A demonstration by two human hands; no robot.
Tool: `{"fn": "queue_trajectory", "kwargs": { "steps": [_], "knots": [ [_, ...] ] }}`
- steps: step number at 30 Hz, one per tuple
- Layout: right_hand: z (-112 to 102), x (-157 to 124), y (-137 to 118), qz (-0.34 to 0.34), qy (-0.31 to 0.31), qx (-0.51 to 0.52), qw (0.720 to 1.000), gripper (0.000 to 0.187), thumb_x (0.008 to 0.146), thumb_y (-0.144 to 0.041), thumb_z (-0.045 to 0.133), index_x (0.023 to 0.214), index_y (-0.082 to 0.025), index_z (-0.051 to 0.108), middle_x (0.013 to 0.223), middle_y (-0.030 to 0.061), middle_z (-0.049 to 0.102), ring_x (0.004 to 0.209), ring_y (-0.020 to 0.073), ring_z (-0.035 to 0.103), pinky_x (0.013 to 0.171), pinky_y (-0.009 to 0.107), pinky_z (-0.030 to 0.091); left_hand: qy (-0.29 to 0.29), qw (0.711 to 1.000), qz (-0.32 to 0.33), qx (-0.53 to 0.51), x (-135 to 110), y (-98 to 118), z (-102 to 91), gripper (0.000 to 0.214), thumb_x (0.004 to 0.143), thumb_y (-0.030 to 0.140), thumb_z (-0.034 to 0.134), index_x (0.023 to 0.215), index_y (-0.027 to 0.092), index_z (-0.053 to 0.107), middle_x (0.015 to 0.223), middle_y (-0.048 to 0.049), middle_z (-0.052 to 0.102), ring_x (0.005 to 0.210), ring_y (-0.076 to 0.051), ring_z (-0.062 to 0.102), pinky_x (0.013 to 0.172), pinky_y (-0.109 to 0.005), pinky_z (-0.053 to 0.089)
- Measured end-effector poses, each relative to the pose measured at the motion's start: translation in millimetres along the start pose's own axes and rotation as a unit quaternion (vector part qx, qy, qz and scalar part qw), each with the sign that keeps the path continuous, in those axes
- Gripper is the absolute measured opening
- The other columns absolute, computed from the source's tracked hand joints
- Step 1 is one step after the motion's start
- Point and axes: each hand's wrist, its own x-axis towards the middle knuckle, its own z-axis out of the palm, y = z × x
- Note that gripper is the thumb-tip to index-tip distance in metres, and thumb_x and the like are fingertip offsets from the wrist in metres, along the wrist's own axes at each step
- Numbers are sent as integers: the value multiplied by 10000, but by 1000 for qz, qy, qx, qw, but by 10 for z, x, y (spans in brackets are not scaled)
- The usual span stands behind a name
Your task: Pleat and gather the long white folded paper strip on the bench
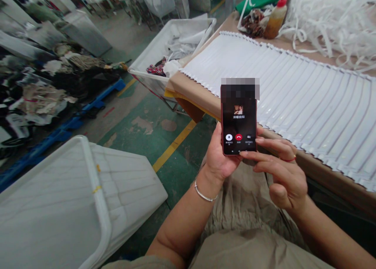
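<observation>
A smartphone [238, 124] with a dark call screen is held upright in front of me, and the top of it is blurred out. My left hand [221, 155] is closed around its lower left side, with a silver bangle on the wrist. Beside the phone's lower right edge is my right hand [282, 175], its fingers apart and the fingertips touching or very near the phone. The screen shows a small picture and a row of round buttons, one of them red. Behind the phone, long white strips [282, 81] lie side by side on the table.
The brown-covered table [192, 83] bears a bottle [276, 20] with a red tip and a heap of white ribbon [329, 18]. A white bin [138, 171] stands at my left, a white cart [173, 26] beyond. Fabric piles [44, 92] lie near a blue pallet [63, 130].
</observation>
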Motion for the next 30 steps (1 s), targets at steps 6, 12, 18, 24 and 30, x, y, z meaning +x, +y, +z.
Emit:
{"fn": "queue_trajectory", "kwargs": {
  "steps": [6,12,18,24,30],
  "knots": [
    [-3,51,-60,-1,-6,-8,1000,424,1055,-510,356,932,-221,641,1155,59,766,1299,341,567,1086,591,348,-11,1000,10,5,-24,0,13,772,1036,613,200,1303,58,665,1072,-194,773,940,-247,731,834,-344,561],
    [-19,41,-54,-7,0,-7,1000,392,1052,-486,366,945,-228,641,1165,52,764,1304,342,569,1079,586,355,-15,1000,2,6,-35,20,-9,775,1018,640,250,1357,55,628,1105,-209,761,926,-265,722,814,-350,544],
    [-55,26,-5,-5,-7,-13,1000,378,1049,-461,371,944,-224,646,1172,59,760,1303,347,568,1073,587,348,-8,1000,12,6,-51,25,18,745,1017,634,283,1334,64,644,1066,-200,773,934,-271,725,840,-365,550],
    [-114,130,11,-5,21,0,1000,409,1049,-495,379,965,-211,660,1160,83,762,1322,372,548,1062,606,358,-34,999,-3,6,-49,25,-19,809,1012,659,219,1292,48,668,1141,-224,744,943,-297,721,729,-387,581],
    [-137,274,74,22,79,-21,996,465,1041,-574,359,955,-250,681,1120,46,772,1308,340,570,1076,592,410,-52,998,9,22,-50,-1,-46,764,1031,619,202,1314,78,661,1134,-221,746,930,-309,723,668,-410,603]
  ]
}}
